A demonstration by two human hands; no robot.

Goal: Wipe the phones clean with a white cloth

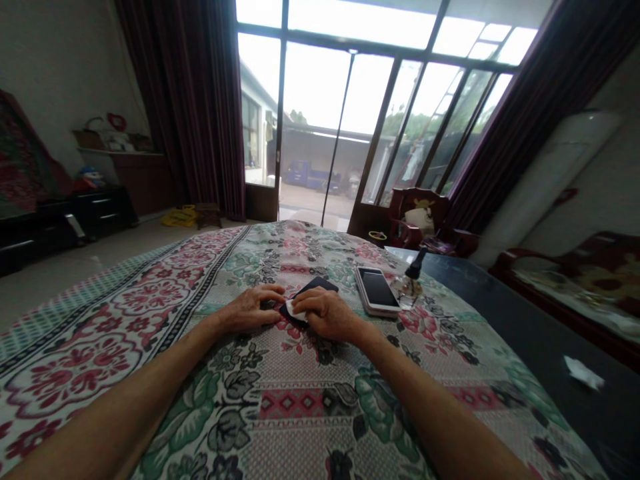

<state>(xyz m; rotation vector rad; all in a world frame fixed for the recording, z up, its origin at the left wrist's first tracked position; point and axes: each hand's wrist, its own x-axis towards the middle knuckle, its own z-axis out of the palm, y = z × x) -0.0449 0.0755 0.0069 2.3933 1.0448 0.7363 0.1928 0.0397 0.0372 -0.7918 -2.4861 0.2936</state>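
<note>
A dark, flat, rectangular object, perhaps a phone (323,285), lies on the patterned tablecloth (293,367) in front of me. My right hand (329,313) presses a small white tissue or cloth (296,311) onto it, fingers closed over the white piece and covering much of the dark surface. My left hand (254,307) rests on the cloth just left of it, fingers apart, their tips at the dark object's edge. To the right lies a white-framed device with a black screen (379,291), and beside it a clear bottle with a black spray top (411,280).
A dark tabletop (505,313) shows on the right, with a crumpled white tissue (583,373) on it. Beyond the table stand a wooden chair (420,217) and glass doors (330,133) between purple curtains. A black cabinet (103,210) is at the left.
</note>
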